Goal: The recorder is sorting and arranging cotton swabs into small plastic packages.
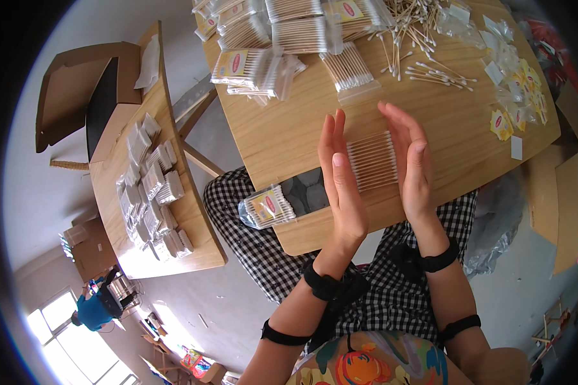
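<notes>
Two flat, open hands, my left (341, 186) and right (410, 163), press a row of cotton swabs (372, 160) between the palms on the desk (282, 138), squaring it, so next I judge gentle, even pressure is needed.

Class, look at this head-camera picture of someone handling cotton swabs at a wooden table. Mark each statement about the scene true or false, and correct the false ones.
1. Both hands press a row of cotton swabs between flat palms. True.
2. The left hand grips scissors. False: it is open and flat against the swabs.
3. A filled packet lies at the table's near edge. True.
4. The loose swabs lie on the floor. False: they lie on the table.
</notes>
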Tool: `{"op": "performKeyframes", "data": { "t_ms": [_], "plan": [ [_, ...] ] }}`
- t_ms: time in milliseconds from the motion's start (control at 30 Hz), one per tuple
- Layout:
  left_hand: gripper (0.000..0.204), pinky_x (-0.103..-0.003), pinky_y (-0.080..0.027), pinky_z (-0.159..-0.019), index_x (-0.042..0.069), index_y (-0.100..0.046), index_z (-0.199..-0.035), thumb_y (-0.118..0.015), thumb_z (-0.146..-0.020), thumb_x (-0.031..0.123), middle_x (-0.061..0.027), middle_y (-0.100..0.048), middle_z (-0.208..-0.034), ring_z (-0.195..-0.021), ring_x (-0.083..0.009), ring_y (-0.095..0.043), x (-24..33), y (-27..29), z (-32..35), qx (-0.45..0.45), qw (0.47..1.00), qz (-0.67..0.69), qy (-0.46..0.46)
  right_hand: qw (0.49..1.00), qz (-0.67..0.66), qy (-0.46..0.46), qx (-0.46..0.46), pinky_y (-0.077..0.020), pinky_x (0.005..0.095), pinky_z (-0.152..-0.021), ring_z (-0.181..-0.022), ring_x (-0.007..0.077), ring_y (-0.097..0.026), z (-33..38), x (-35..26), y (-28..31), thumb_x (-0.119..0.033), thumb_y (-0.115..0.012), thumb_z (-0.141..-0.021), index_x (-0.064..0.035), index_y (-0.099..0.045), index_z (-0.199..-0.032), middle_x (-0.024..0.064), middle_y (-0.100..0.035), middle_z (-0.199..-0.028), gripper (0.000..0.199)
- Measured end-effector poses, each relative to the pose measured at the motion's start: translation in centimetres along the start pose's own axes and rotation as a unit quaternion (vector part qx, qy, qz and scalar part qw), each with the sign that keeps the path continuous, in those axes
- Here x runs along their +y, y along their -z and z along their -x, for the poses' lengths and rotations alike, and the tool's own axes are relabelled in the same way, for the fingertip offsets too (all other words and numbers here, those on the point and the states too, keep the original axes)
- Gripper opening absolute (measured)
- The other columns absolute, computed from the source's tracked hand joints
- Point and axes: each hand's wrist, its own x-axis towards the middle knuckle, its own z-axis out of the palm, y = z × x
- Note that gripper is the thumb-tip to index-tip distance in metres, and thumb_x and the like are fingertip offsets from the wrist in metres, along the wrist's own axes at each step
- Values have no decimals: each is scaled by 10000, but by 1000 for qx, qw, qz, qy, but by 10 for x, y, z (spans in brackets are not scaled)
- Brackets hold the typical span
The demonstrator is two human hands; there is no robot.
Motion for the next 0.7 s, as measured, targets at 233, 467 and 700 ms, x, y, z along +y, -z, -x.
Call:
{"op": "performKeyframes", "data": {
  "t_ms": [233,467,700],
  "plan": [
    [697,-457,-103,-1254,7,-228,-1570,-449,-1047,411,-228,-248,-1626,-1539,-322,-168,9,11,11,-39,970,-229,-73,999,-3,-1,54,-278,410,-1196,-1416,283,-403,1,-7,11,-476,-309,-1093,32,-435,-1441,184,-467,-1480,628],
    [924,-496,-161,-1238,-93,-297,-1518,-539,-934,581,-246,-280,-1610,-1529,-356,-209,-2,3,37,-220,736,-629,-120,974,223,28,24,-448,354,-990,-1119,211,-622,-11,-22,30,-78,-637,-952,-37,-644,-1135,93,-682,-1133,187],
    [883,-498,-196,-1233,-100,-400,-1455,-541,-927,594,-264,-385,-1541,-1496,-382,-277,-15,8,42,-214,725,-639,-144,893,401,125,-165,-472,404,-824,-877,302,-604,-45,-37,-4,-23,-652,-823,-47,-606,-883,93,-645,-865,79]
  ]
}}
